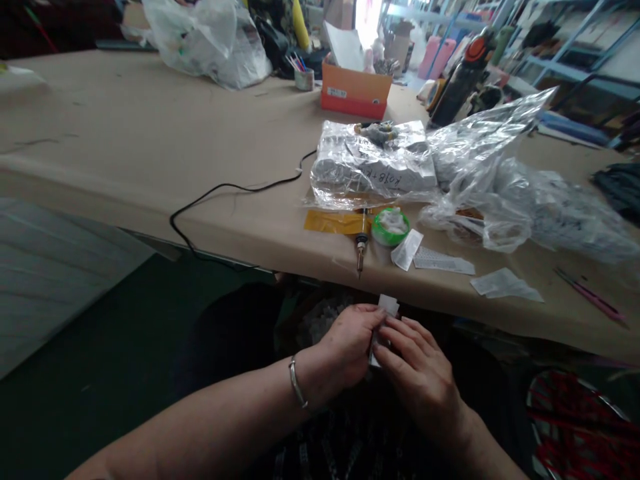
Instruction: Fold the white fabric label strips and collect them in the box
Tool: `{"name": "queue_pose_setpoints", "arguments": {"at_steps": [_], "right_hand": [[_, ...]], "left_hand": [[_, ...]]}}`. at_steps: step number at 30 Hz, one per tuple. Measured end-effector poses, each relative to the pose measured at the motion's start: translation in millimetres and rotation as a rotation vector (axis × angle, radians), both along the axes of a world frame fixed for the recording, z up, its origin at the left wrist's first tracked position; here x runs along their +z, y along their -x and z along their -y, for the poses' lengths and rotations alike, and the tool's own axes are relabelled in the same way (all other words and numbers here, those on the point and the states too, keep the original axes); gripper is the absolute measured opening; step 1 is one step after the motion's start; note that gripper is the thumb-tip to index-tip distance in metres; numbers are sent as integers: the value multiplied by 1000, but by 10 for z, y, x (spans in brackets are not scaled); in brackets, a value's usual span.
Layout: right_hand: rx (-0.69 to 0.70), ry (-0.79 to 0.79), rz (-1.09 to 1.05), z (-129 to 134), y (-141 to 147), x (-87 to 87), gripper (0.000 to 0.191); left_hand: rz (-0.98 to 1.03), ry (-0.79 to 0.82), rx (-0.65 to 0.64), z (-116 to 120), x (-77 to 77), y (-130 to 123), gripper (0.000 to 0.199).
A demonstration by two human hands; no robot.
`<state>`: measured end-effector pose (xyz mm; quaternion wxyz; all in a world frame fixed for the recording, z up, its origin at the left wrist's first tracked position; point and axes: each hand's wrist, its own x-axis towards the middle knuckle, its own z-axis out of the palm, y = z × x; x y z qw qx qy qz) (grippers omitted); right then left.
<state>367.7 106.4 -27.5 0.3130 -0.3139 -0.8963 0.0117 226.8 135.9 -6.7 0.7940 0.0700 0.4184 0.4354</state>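
Left hand pinches a white strip, right hand half-curled against it (grip unclear); reaching forward risks burns if the soldering iron just beyond is hot.

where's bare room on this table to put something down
Two stretches of tabletop: behind the black cord, between the white plastic bag and wrapped package; and left of the cord to the front edge, with a few thin strands farther left. Crowded: right of the cord, where the package, green-rimmed tub, paper scraps and clear bags lie close together.
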Motion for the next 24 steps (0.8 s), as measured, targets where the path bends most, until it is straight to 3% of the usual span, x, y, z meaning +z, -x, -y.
{"name": "queue_pose_setpoints", "arguments": {"at_steps": [8,11,15,17,19,20,22,24], "right_hand": [[1,-3,-30,-30,55,38,22],[25,12,-30,-11,59,21,27],[4,181,-206,36,-37,15,38],[-162,378,-412,28,-115,24,35],[-287,729,-591,-11,-187,36,32],[-283,946,-653,-37,-215,41,34],[-137,1366,-711,-84,-251,46,42],[38,1608,-725,-107,-258,40,48]], "left_hand": [[50,-17,28,15,28,0,14],[56,-24,-20,23,7,21,16],[32,-27,-123,35,-1,95,12],[51,-33,-243,62,8,146,15],[93,-52,-381,112,22,194,19],[112,-65,-431,144,31,214,20],[140,-83,-498,217,50,241,25],[153,-84,-542,294,68,253,30]]}}
